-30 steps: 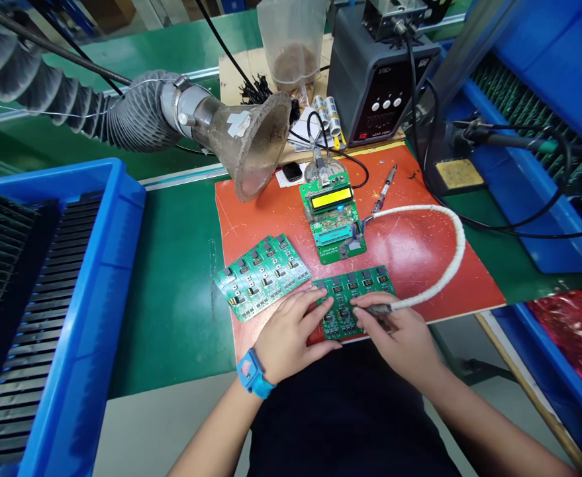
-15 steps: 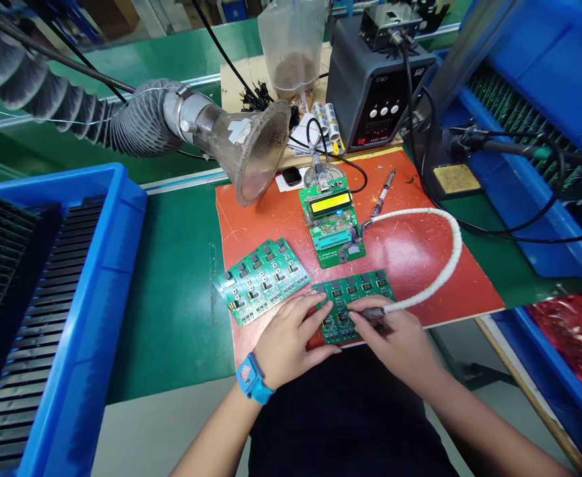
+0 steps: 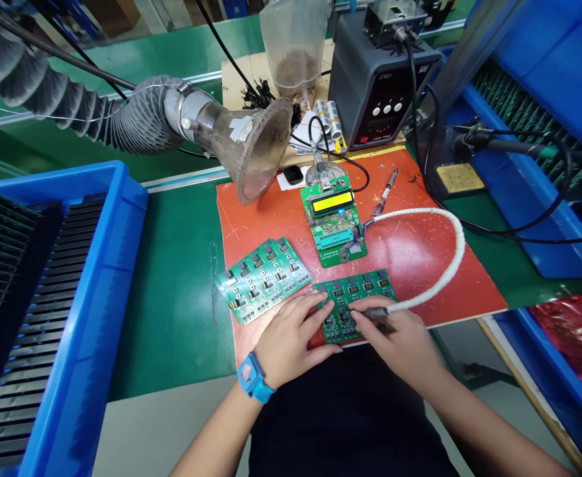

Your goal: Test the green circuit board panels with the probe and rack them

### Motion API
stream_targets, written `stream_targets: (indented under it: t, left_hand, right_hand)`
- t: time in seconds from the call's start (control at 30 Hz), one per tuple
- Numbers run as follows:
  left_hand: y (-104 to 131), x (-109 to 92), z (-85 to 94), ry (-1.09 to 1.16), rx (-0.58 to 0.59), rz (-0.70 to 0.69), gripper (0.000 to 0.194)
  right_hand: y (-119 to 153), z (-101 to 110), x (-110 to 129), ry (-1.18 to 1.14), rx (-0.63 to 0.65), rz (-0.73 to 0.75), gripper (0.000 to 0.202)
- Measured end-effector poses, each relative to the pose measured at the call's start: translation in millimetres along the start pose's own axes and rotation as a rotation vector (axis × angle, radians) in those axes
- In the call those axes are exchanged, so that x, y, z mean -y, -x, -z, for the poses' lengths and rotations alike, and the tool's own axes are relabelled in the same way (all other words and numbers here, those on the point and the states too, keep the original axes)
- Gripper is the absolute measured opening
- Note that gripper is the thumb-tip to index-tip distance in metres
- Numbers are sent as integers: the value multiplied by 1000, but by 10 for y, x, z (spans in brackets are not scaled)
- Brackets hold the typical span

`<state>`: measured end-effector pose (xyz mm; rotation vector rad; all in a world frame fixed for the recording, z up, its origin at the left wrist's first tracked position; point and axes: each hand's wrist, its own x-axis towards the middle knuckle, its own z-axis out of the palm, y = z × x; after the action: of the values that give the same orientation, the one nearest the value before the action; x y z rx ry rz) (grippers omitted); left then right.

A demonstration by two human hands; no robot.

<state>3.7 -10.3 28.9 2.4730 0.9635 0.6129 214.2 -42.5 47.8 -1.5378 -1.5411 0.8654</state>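
A green circuit board panel [image 3: 355, 286] with small digit displays lies at the front edge of the red mat. My left hand [image 3: 293, 338], a blue strap on its wrist, rests with fingers spread on the panel's left part. Over the panel's middle, my right hand [image 3: 394, 331] pinches a dark probe [image 3: 377, 313], its tip down at the board. A white sleeved cable [image 3: 457, 248] loops from the probe to a green programmer board [image 3: 333, 222] with a lit yellow screen. Overlapping green panels [image 3: 265, 278] lie to the left.
A fume extractor funnel [image 3: 263, 152] hangs over the mat's back left. Behind stands a black soldering station [image 3: 383, 86]. A pen [image 3: 386, 192] lies on the red mat [image 3: 410, 252]. Blue bins [image 3: 89, 291] flank the bench; a yellow sponge [image 3: 459, 179] sits at right.
The whole view has shifted very slightly. Both hands and the probe keep nearly the same places on the panel.
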Motion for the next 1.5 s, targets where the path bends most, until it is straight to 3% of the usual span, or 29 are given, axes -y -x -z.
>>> stream_targets:
  t: [0.8, 1.03, 1.5]
  left_hand:
    - [-7, 1, 4, -7, 1, -2, 63]
    - [-6, -8, 19, 15, 6, 9, 44]
    - [9, -12, 5, 53, -25, 25, 50]
  right_hand:
    - [-4, 5, -15, -54, 22, -72, 9]
    - [-15, 17, 15, -44, 31, -91, 10]
    - [-6, 5, -19, -55, 44, -106, 12]
